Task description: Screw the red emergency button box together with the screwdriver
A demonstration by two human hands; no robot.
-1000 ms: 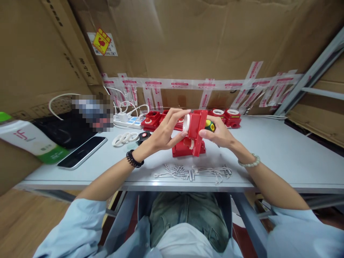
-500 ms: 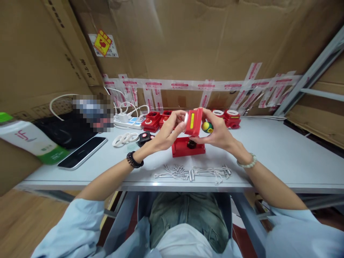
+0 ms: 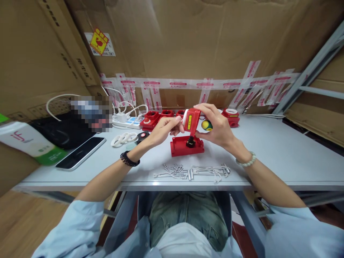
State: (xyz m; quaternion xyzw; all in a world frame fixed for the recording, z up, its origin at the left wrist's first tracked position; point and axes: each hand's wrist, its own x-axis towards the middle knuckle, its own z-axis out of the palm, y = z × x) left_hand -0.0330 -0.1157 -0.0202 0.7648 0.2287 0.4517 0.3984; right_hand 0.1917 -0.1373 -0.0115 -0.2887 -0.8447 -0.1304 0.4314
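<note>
My right hand (image 3: 219, 125) grips a red housing (image 3: 192, 122) with a yellow label, tilted above the table. On the housing's left side is a white ring (image 3: 185, 120). My left hand (image 3: 167, 129) is at that side, its fingers bent and closed near the ring; what they hold, if anything, is too small to tell. Below, a red open base (image 3: 178, 147) lies on the table with a black part (image 3: 191, 142) in it. Beside my right palm shows a yellow-and-green round object (image 3: 206, 125).
Screws, pins and white string (image 3: 174, 171) lie near the front edge. White rings (image 3: 124, 139), a black part (image 3: 142, 137), a phone (image 3: 80, 153) and a power strip (image 3: 129, 122) are at the left. More red housings (image 3: 230, 117) stand behind.
The red housing has turned, showing more of its white ring. My left hand has shifted slightly left and down, off the housing's face. The black part in the base shows more.
</note>
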